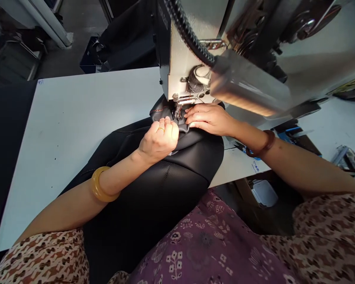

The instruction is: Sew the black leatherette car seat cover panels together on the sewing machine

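A large piece of black leather-like material [192,157] with stitched seams lies bunched on the white table and hangs down toward my lap. Its upper edge, with orange-red stitching, passes under the presser foot [178,113] of a sewing machine [183,51]. Just left of and below the foot, my left hand [162,138] is closed on a fold of the material, its fingers curled in. To the right of the foot, my right hand [208,117] lies flat on the material with fingers stretched toward the needle area. The needle tip is too small to make out.
A white tabletop [77,114] extends to the left. A lamp-like box [248,85] on a black flexible hose [192,35] hangs over my right hand. Blue-handled tools [290,134] lie at right, above an open drawer [248,193]. Dark material [130,39] is heaped behind the table.
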Action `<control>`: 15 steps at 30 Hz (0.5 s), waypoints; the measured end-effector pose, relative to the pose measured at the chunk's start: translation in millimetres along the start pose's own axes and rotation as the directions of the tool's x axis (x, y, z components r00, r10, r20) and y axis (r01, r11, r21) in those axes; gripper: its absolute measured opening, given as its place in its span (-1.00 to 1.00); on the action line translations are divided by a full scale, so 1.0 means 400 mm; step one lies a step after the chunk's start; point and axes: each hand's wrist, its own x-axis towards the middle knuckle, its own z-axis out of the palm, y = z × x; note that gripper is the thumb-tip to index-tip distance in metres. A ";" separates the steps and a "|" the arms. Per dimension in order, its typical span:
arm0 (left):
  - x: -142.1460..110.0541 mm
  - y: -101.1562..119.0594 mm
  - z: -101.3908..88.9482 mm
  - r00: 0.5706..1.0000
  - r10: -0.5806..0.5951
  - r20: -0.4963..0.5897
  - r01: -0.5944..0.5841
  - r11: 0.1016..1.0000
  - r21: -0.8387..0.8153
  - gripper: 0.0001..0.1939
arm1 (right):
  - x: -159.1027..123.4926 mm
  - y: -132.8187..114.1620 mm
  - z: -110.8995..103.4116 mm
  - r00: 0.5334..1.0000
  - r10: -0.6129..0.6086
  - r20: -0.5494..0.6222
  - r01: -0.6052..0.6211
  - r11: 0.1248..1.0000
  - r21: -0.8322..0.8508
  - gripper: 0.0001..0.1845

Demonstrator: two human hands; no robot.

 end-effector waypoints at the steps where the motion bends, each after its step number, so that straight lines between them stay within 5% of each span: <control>1: 0.001 0.001 -0.001 1.000 0.003 -0.002 -0.003 1.000 0.005 -0.61 | 0.001 0.002 0.000 1.000 0.000 0.001 0.000 1.000 0.008 -0.64; 8: 0.004 0.006 -0.003 1.000 0.024 -0.006 -0.023 0.991 0.130 -0.61 | -0.004 0.025 0.010 0.999 0.032 -0.021 -0.031 0.999 0.031 -0.64; 15: 0.000 0.008 0.000 0.997 -0.065 0.045 0.067 0.996 -0.052 -0.61 | -0.018 -0.013 0.010 0.997 0.078 0.007 -0.076 0.987 -0.141 -0.68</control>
